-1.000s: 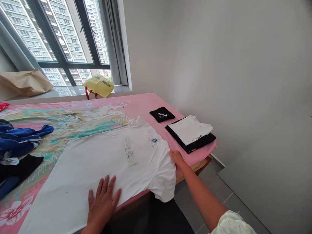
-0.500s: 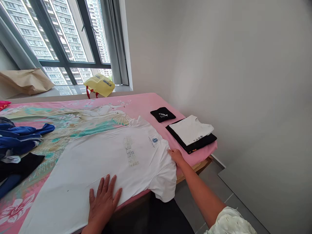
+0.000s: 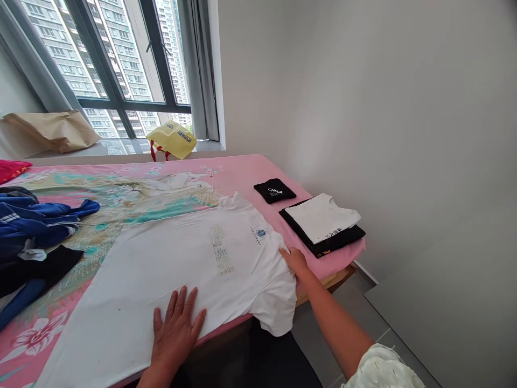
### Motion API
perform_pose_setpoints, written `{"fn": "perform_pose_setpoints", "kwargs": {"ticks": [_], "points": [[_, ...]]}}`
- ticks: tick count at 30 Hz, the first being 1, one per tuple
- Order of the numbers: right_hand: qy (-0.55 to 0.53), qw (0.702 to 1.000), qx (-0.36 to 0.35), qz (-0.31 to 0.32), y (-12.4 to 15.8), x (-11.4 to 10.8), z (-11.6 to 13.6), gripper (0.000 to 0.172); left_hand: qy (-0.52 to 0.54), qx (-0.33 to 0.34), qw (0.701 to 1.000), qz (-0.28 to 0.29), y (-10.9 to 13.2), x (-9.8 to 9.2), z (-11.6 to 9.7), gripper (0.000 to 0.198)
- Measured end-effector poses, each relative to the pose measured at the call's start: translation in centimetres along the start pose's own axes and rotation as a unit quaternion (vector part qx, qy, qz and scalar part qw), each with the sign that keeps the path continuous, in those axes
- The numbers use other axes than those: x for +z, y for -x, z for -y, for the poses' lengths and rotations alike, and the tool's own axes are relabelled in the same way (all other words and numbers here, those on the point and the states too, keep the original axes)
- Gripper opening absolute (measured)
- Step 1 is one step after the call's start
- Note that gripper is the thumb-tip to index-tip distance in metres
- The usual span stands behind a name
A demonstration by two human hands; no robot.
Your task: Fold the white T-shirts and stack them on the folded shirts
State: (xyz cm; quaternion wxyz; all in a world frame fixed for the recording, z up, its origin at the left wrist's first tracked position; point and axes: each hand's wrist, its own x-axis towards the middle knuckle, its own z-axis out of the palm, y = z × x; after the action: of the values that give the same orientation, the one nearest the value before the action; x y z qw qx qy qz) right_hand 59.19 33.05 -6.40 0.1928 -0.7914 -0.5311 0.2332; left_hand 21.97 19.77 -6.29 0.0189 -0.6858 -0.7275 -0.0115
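A white T-shirt lies spread on the bed, its collar toward the far side and one sleeve hanging over the near edge. Small printed text and a blue logo mark its chest. My left hand rests flat on the lower part of the shirt, fingers spread. At the shoulder near the sleeve, my right hand pinches the fabric between thumb and fingers. Just beyond my right hand sit a folded white shirt on top of folded black clothing, and a small folded black garment.
Blue and black clothes lie heaped at the left of the patterned pink bedsheet. A yellow bag and a brown paper bag rest on the windowsill. A grey wall stands along the right.
The view has shifted slightly left, so everything appears a little further right. Both hands keep their places on the shirt.
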Motion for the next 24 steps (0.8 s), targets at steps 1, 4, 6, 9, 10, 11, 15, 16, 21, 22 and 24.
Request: {"fn": "perform_pose_setpoints", "kwargs": {"ticks": [1,4,6,9,10,11,15,16,21,22,24], "points": [[0.009,1.000,-0.002,-0.002,0.1,0.0,0.1,0.043,0.001,0.000,1.000,0.000,0.0,0.0,0.0,0.059],[0.034,0.999,-0.004,-0.009,0.5,0.0,0.4,0.041,0.009,0.002,1.000,-0.005,0.1,0.0,0.1,0.059],[0.050,0.999,-0.002,-0.011,0.7,0.0,0.4,0.042,0.018,0.006,1.000,-0.011,0.2,0.1,0.2,0.059],[0.072,0.997,-0.001,-0.009,0.7,-0.1,0.3,0.044,0.026,0.008,0.999,-0.018,0.3,0.3,0.4,0.059],[0.079,0.997,0.001,-0.009,0.7,-0.1,0.3,0.044,0.027,0.008,0.999,-0.018,0.3,0.3,0.4,0.059],[0.088,0.996,0.003,-0.009,0.8,-0.1,0.2,0.044,0.028,0.009,0.999,-0.019,0.3,0.3,0.4,0.058],[0.116,0.993,0.011,-0.008,1.1,-0.5,0.3,0.044,0.028,0.011,0.999,-0.024,0.3,0.2,0.3,0.058],[0.122,0.992,0.013,-0.007,1.2,-0.6,0.3,0.043,0.028,0.010,0.999,-0.026,0.3,0.1,0.3,0.058],[0.136,0.991,0.003,-0.009,0.9,-1.5,0.9,0.046,0.025,0.011,0.999,-0.034,0.3,0.2,0.3,0.058],[0.136,0.991,-0.002,-0.009,0.7,-1.6,1.2,0.048,0.023,0.009,0.999,-0.033,0.3,0.3,0.3,0.058],[0.134,0.991,-0.011,-0.007,0.3,-1.6,1.8,0.052,0.020,0.007,0.999,-0.030,0.2,0.4,0.3,0.058]]}}
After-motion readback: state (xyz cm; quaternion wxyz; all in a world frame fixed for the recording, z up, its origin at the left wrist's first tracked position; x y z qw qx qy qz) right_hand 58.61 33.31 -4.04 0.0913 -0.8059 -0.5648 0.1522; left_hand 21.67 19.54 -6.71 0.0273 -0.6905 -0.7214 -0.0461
